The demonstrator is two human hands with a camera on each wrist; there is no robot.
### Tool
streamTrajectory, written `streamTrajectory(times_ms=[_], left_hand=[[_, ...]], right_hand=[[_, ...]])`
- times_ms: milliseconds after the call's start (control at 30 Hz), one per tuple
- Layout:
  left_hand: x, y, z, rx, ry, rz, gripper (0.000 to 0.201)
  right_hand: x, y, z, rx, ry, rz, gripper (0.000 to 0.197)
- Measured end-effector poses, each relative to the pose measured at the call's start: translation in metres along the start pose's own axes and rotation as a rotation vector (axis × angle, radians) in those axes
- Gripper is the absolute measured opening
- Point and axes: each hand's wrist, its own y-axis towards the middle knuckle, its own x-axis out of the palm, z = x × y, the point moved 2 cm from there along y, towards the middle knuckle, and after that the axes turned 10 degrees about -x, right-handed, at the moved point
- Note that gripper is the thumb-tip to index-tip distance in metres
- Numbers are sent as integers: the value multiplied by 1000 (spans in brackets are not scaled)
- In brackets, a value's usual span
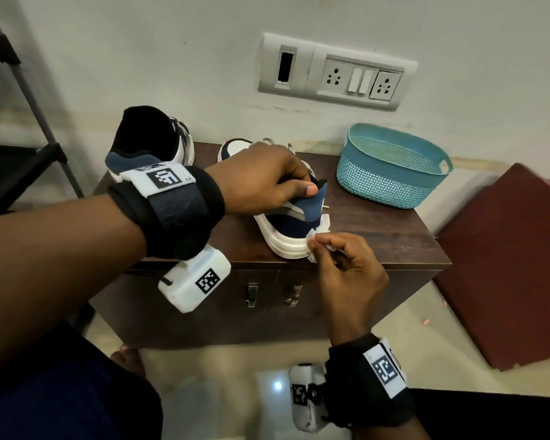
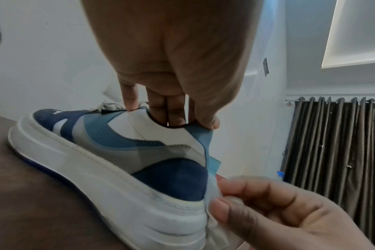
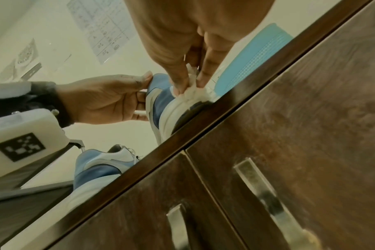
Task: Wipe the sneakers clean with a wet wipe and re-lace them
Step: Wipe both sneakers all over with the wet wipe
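A white and blue sneaker (image 1: 286, 230) (image 2: 126, 162) (image 3: 161, 108) stands on the dark wooden cabinet (image 1: 378, 236), heel toward me. My left hand (image 1: 267, 179) (image 2: 171, 108) (image 3: 109, 99) grips its collar, fingers inside the opening and thumb on the heel tab. My right hand (image 1: 337, 252) (image 2: 257, 208) (image 3: 188, 79) pinches a crumpled white wet wipe (image 1: 318, 236) (image 2: 214, 225) (image 3: 195, 94) against the heel's white sole. The second sneaker (image 1: 150, 144) (image 3: 101, 167) stands at the cabinet's back left, behind my left wrist.
A teal plastic basket (image 1: 391, 166) (image 3: 253, 60) sits on the cabinet's back right. A wall socket panel (image 1: 334, 71) is above it. A maroon cushion (image 1: 515, 258) lies on the floor to the right. A dark rack (image 1: 19, 122) stands to the left.
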Motion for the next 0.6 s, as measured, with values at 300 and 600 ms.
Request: streamTrajectory(times_ms=[300,600], left_hand=[[3,7,5,-18,39,32,35],[5,5,11,2,75,-46,32]], right_hand=[[18,-27,-10,-174,-112,-104,25],[-18,-4,23,120,-42,216,21]])
